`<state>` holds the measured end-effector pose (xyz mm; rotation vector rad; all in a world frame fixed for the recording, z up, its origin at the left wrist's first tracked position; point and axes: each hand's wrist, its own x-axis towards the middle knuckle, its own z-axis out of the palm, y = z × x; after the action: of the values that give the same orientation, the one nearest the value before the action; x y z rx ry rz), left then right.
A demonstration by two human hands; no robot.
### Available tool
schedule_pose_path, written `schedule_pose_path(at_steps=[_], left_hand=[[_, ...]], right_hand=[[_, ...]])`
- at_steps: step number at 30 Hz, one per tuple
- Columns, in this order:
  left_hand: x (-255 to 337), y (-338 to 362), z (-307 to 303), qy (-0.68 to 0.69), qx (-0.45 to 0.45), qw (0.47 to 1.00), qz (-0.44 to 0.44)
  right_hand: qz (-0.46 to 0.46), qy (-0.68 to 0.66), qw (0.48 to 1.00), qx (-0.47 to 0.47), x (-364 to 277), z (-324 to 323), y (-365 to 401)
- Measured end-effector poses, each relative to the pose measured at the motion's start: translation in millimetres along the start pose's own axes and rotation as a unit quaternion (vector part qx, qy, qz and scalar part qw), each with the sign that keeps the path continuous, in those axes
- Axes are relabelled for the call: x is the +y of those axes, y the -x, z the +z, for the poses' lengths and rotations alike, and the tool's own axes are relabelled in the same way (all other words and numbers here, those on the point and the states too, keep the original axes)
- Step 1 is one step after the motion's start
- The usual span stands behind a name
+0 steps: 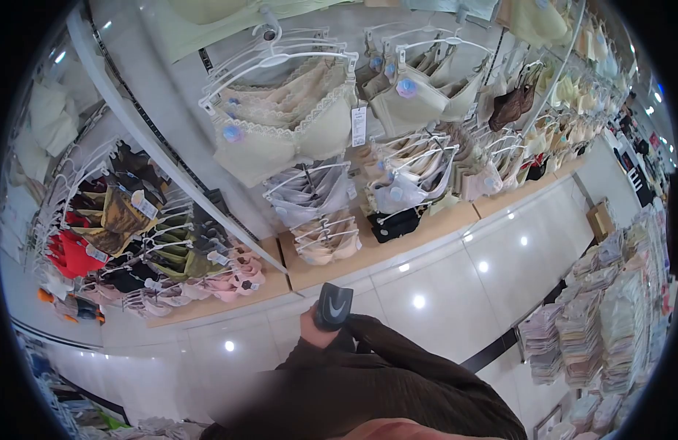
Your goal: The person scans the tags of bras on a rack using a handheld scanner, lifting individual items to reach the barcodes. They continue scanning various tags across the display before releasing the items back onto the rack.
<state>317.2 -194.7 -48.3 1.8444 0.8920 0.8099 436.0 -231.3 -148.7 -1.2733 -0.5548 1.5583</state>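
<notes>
My left hand (315,331) is low in the middle of the view, closed around a dark grey handheld scanner (334,306) with a pale curved line on its top. The dark sleeve of my right arm (427,367) reaches up beside the scanner, but my right hand itself is hidden. In front of me, beige bras (288,136) with lace edges and a white tag (359,127) hang on white hangers. Below them hang grey bras (310,194) and peach ones (326,240). Neither hand touches the hanging bras.
On the left, a rack holds brown patterned bras (123,216) and red ones (74,251). A wooden ledge (405,238) runs along the wall base above a glossy tiled floor (441,293). Stacks of packaged garments (581,330) hang at right. A cardboard box (600,220) stands farther off.
</notes>
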Motion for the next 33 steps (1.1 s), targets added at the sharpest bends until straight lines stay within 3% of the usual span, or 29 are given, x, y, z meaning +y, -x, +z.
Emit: schedule_pose_path(at_steps=[2, 3, 5, 7, 9, 11, 13, 15, 18, 23, 25, 29, 33], left_hand=[[18, -13, 4, 0.068, -0.024, 0.997, -0.002], [35, -21, 2, 0.109, -0.024, 0.994, 0.002], [42, -40, 2, 0.151, -0.028, 0.988, 0.003], [38, -63, 2, 0.164, -0.035, 0.986, -0.006], [24, -89, 3, 0.156, -0.054, 0.986, -0.014], [29, -113, 2, 0.144, -0.082, 0.986, -0.013], [54, -135, -3, 0.153, -0.084, 0.984, -0.022], [59, -152, -3, 0.168, -0.086, 0.982, -0.006], [59, -168, -4, 0.173, -0.108, 0.979, 0.0], [64, -186, -9, 0.199, -0.116, 0.973, -0.015], [63, -190, -11, 0.153, -0.178, 0.972, -0.012], [75, -189, 0, 0.176, -0.145, 0.974, -0.018], [92, -192, 14, 0.15, -0.121, 0.981, 0.006]], right_hand=[[-0.035, 0.029, 0.999, 0.016, -19, -11, -9], [-0.051, 0.043, 0.997, 0.025, -8, -61, 25], [-0.083, 0.068, 0.993, 0.045, -13, -68, 26], [-0.068, 0.074, 0.988, 0.117, -92, -61, 31], [-0.13, 0.12, 0.976, 0.131, -139, -84, 10], [-0.252, 0.141, 0.949, 0.125, -182, -113, -15], [-0.303, 0.145, 0.936, 0.107, -239, -130, -29], [-0.399, 0.161, 0.889, 0.157, -285, -135, -56], [-0.418, 0.171, 0.873, 0.185, -341, -113, -67], [-0.428, 0.152, 0.876, 0.163, -358, -90, -90], [-0.421, 0.162, 0.872, 0.189, -357, -92, -98], [-0.401, 0.111, 0.893, 0.173, -366, -98, -91], [-0.346, 0.068, 0.931, 0.099, -380, -98, -78]])
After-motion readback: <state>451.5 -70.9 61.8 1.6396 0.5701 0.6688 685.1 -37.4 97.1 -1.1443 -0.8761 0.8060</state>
